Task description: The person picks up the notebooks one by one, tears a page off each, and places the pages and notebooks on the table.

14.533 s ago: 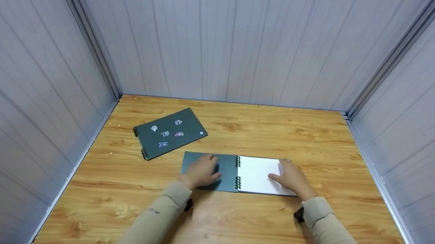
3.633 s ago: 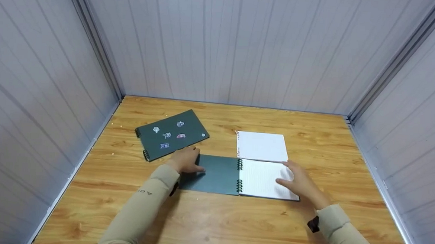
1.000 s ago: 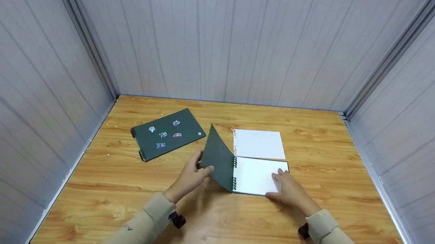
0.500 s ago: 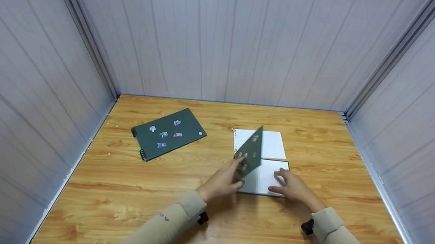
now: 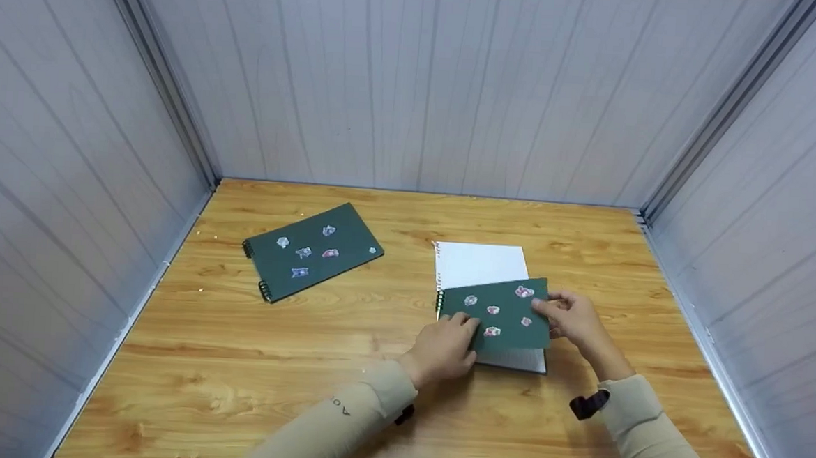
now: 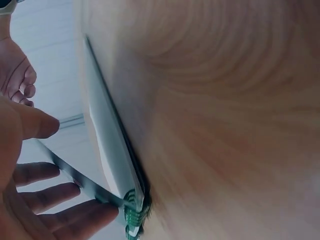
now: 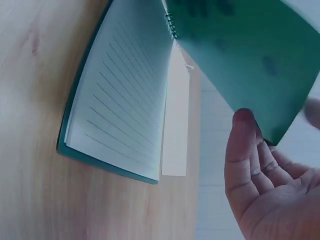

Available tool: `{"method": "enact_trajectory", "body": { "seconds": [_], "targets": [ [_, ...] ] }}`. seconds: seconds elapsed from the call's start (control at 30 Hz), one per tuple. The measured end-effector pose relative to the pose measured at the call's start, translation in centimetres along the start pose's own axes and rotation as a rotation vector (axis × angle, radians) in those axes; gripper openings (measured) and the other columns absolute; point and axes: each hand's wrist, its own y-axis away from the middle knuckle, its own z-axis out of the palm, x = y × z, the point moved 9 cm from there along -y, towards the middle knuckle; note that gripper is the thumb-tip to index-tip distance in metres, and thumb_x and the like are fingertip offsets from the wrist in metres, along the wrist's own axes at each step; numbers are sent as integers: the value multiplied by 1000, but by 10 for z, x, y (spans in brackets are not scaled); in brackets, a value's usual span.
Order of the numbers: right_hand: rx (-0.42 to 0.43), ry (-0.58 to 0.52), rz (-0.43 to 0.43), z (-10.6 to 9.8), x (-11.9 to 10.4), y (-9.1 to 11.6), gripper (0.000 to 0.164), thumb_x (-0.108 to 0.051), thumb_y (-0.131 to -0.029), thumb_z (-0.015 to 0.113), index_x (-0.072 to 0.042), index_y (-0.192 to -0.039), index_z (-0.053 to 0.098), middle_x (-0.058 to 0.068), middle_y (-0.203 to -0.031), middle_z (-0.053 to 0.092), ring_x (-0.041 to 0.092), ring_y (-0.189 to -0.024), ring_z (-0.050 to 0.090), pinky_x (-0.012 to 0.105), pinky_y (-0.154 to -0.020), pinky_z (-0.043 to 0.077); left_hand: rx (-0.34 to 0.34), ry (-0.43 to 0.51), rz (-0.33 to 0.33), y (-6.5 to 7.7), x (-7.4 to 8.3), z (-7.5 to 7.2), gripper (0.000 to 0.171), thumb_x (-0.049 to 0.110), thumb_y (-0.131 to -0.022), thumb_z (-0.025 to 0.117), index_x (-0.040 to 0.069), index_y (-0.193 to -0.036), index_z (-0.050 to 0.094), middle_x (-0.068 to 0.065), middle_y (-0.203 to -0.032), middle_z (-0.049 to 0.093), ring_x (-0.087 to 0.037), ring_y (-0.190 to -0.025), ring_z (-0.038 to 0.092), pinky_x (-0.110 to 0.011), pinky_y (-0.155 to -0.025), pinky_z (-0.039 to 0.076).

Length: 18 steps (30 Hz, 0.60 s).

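A spiral notebook lies partly open, its dark green stickered cover (image 5: 504,318) raised at a slant above the lined pages (image 7: 120,110). At the cover's free right edge, my right hand (image 5: 579,327) pinches it, thumb on the sticker side and fingers beneath. My left hand (image 5: 441,348) touches the outer face of the cover near the coil (image 6: 134,212), its fingers extended along it in the left wrist view. Behind the notebook is a loose white sheet (image 5: 483,262) with torn binding holes on its left edge, partly covered by the raised cover.
A second dark green spiral notebook (image 5: 316,253) with stickers lies closed at the back left. The wooden table (image 5: 233,373) is enclosed by pale panel walls (image 5: 402,82) at the back and on both sides.
The loose sheet has appeared behind the notebook since the earliest frame. The left hand has swung the cover from the left over to the right, where the right hand has left the page and taken its edge.
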Motion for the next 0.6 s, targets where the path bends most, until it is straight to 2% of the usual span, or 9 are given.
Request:
{"method": "enact_trajectory", "body": {
  "seconds": [0.07,0.23,0.5,0.6],
  "targets": [
    [2,19,22,-1,7,-1,46,-16,-103,75,12,-137,60,-3,-84,73,9,-70,71,26,-61,63,-8,-42,14,0,2,4,52,33,-103,72,8,-147,64,-11,-138,68,-27,-117,68,-45,-94,64],
    [62,121,31,-3,26,-7,38,-5,-98,77,13,-128,65,-3,-74,66,9,-64,62,24,-54,56,-43,-100,38,2,-2,8,49,38,-99,78,8,-137,69,-10,-126,69,-26,-109,67,-43,-90,63],
    [116,273,62,-1,53,-15,27,-6,-94,78,11,-112,66,4,-77,64,13,-62,58,25,-53,50,-18,-127,32,6,-20,5,29,30,-100,76,7,-117,75,-10,-110,70,-24,-94,66,-42,-82,61],
    [129,369,56,1,55,-15,29,-11,-94,79,9,-112,70,10,-82,68,17,-69,61,28,-58,51,-28,-135,45,9,-23,5,28,29,-100,76,5,-114,77,-10,-106,71,-24,-90,67,-42,-78,61]
  ]
}}
